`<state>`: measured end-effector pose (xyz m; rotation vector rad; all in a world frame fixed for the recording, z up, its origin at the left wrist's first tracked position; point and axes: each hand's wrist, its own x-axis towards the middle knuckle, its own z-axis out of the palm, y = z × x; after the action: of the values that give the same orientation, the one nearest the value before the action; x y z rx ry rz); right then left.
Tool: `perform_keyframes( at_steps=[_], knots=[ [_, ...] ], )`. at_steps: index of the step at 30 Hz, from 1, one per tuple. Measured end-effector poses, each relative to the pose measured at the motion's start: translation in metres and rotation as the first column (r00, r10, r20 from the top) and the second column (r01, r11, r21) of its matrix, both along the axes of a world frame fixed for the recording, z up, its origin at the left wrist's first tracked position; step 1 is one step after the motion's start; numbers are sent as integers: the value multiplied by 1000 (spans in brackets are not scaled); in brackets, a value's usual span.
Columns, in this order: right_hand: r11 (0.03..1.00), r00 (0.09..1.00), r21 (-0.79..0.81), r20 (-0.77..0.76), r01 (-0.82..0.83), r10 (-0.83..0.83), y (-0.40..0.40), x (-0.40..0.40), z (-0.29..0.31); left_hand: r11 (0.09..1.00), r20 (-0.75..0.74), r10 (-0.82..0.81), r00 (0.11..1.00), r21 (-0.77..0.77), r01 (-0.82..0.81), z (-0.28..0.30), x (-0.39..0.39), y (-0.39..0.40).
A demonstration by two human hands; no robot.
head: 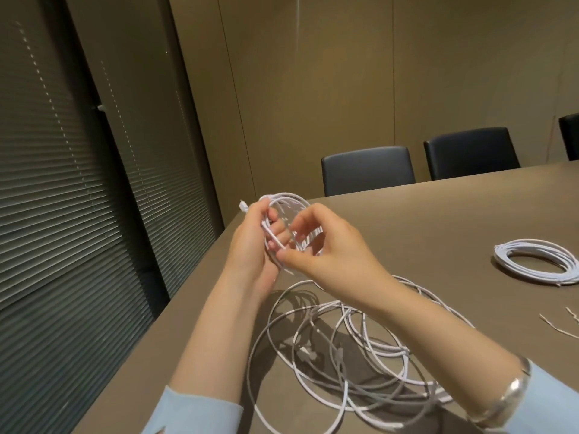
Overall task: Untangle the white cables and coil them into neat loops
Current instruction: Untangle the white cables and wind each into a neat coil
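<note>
My left hand (250, 242) grips a partly wound coil of white cable (291, 203), held up above the table's near-left corner, with a connector end (242, 205) poking out past my thumb. My right hand (326, 245) pinches a strand of that same cable just below the coil. A loose tangle of white cables (338, 349) sprawls on the table under my forearms. A finished neat coil (537, 261) lies flat on the table at the right.
The brown table (438, 214) runs back and right; its left edge drops off beside dark blinds (62, 198). Black chairs (368, 170) stand at the far side. Thin twist ties (560, 324) lie near the right edge of view.
</note>
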<state>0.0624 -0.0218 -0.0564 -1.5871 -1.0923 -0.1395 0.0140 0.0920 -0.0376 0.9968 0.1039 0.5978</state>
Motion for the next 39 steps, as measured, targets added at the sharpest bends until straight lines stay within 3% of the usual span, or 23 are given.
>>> perform_keyframes(
  at_steps=[4, 9, 17, 20, 24, 30, 34, 39],
  knots=[
    [969, 990, -219, -113, -109, 86, -4, 12, -1, 998, 90, -13, 996, -63, 19, 2, -5, 21],
    [824, 961, -496, -180, -272, 209, -14, 32, -8, 940, 262, -109, 959, -287, 185, 7, -16, 34],
    [681, 870, -636, -493, -362, 3, -48, 82, -15, 921, 265, -222, 938, -259, 292, 10, -34, 49],
    [739, 797, -575, -597, -349, -88, -59, 98, -14, 943, 198, -226, 954, -200, 265, 11, -36, 53],
    [811, 781, -498, -619, -308, -84, -67, 109, -9, 972, 94, -199, 976, -112, 209, 10, -37, 52],
    [972, 668, -81, -739, -223, 91, -64, 106, 3, 977, -75, -201, 977, 60, 206, 9, -33, 41],
    [975, 551, 161, -805, -153, 219, -52, 83, 21, 959, -174, -193, 966, 173, 223, 8, -28, 28],
    [930, 468, 291, -805, -225, 366, -44, 51, 40, 929, -224, -115, 968, 321, 184, 6, -17, 14]
  ],
)
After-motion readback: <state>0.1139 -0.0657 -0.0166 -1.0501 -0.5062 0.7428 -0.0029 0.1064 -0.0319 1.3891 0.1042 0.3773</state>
